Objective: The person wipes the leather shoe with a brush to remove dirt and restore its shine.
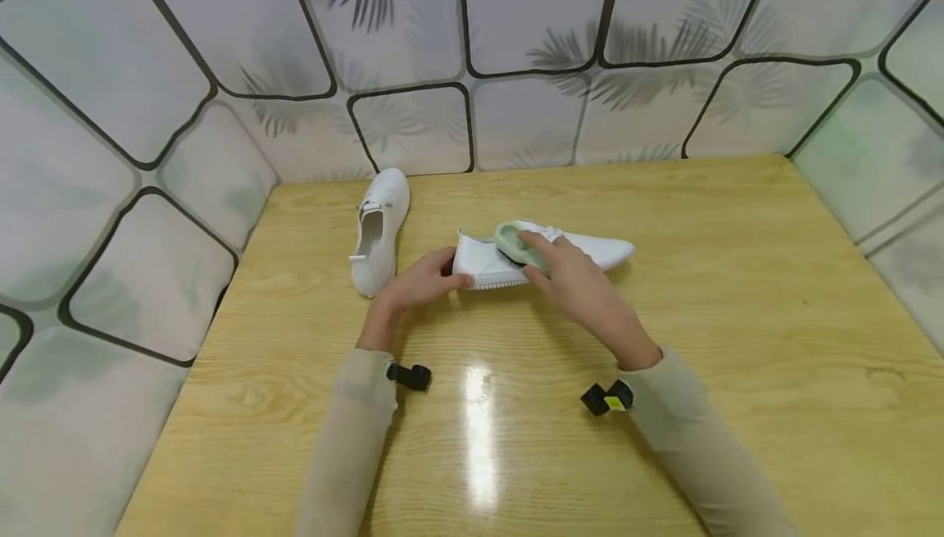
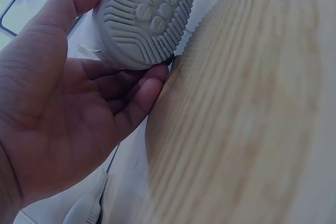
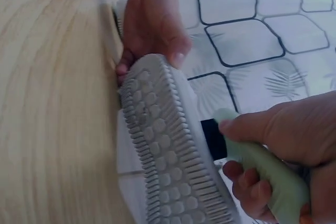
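Note:
A white shoe (image 1: 483,262) lies on its side on the wooden table, toe to the right, its patterned sole (image 3: 163,145) turned toward the person. My left hand (image 1: 424,279) grips the heel, thumb on one side and fingers on the other, as the left wrist view shows at the sole's heel end (image 2: 142,30). In my right hand (image 1: 583,283) is a light green brush (image 1: 509,238) with dark bristles (image 3: 213,139). The bristles touch the shoe's upper side near the opening. Fingers and thumb wrap round the brush's body (image 3: 273,177).
Another white shoe (image 1: 379,234) stands upright to the left, near the table's back left. A patterned curtain-like wall (image 1: 531,119) borders the wooden table (image 1: 737,316) at the back and sides. Each sleeve has a small black camera (image 1: 416,377) at the wrist.

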